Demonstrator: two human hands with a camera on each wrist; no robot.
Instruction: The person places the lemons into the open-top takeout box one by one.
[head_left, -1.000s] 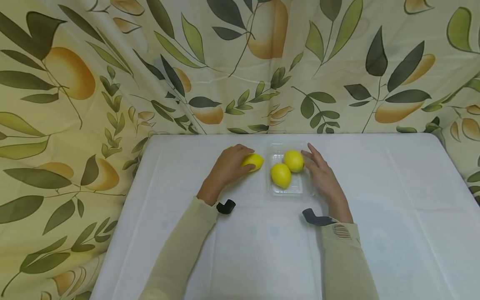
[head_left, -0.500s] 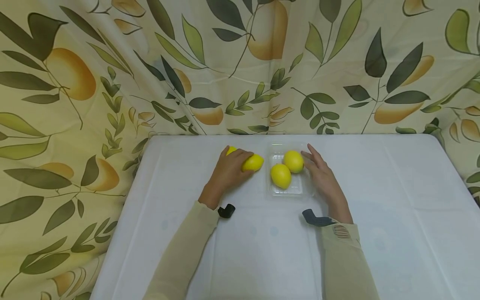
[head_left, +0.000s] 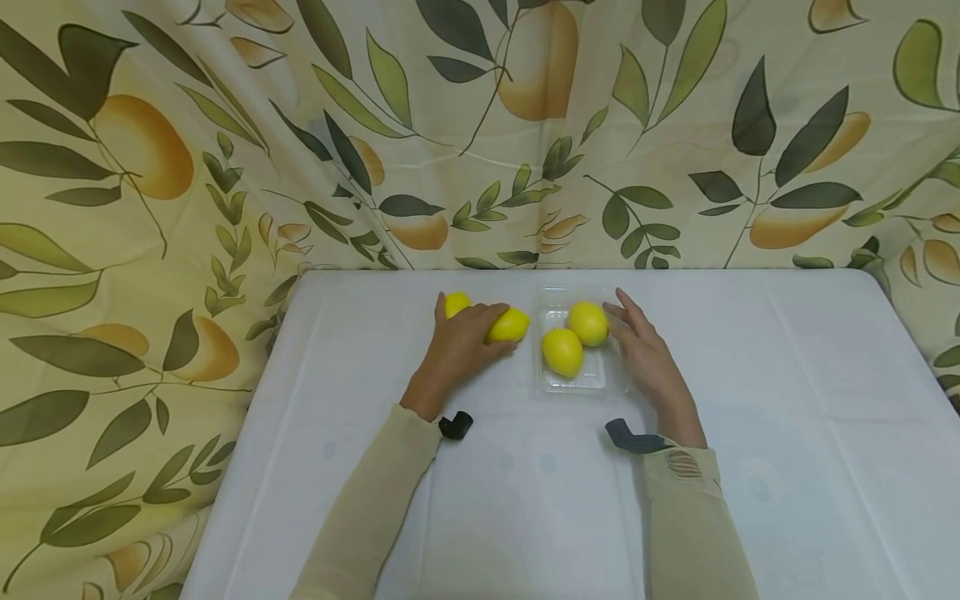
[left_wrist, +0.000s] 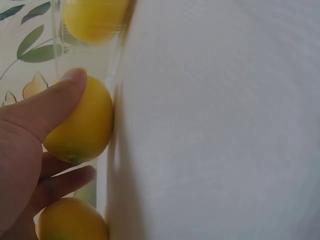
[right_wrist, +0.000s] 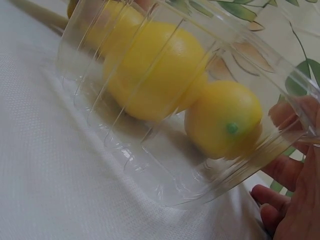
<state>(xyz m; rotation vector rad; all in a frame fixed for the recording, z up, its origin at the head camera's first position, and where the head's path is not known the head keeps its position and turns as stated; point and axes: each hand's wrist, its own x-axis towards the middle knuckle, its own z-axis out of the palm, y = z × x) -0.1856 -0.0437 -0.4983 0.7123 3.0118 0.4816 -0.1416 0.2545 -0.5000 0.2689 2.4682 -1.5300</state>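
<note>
My left hand (head_left: pixel 461 346) grips a yellow lemon (head_left: pixel 510 325) between thumb and fingers, just left of the clear plastic container (head_left: pixel 592 383). A second loose lemon (head_left: pixel 456 304) lies beside that hand's outer fingers, partly covered by them. In the left wrist view the thumb lies over the gripped lemon (left_wrist: pixel 87 125), and the other lemon (left_wrist: pixel 72 220) shows below. Two more lemons, a rear one (head_left: pixel 588 323) and a front one (head_left: pixel 562 352), sit inside the container. At the container's right side my right hand (head_left: pixel 645 350) pinches its wall near the rim (right_wrist: pixel 260 162), some fingers outside it.
A white cloth (head_left: pixel 787 417) covers the table, whose far edge runs close behind the container. Behind it hangs a curtain (head_left: pixel 645 150) printed with leaves and fruit. Dark straps stick out at the left wrist (head_left: pixel 455 426) and right wrist (head_left: pixel 633 437).
The left hand has turned and shifted slightly to the right with its lemon, uncovering more of the loose lemon behind it. The right hand and the container have stayed put.
</note>
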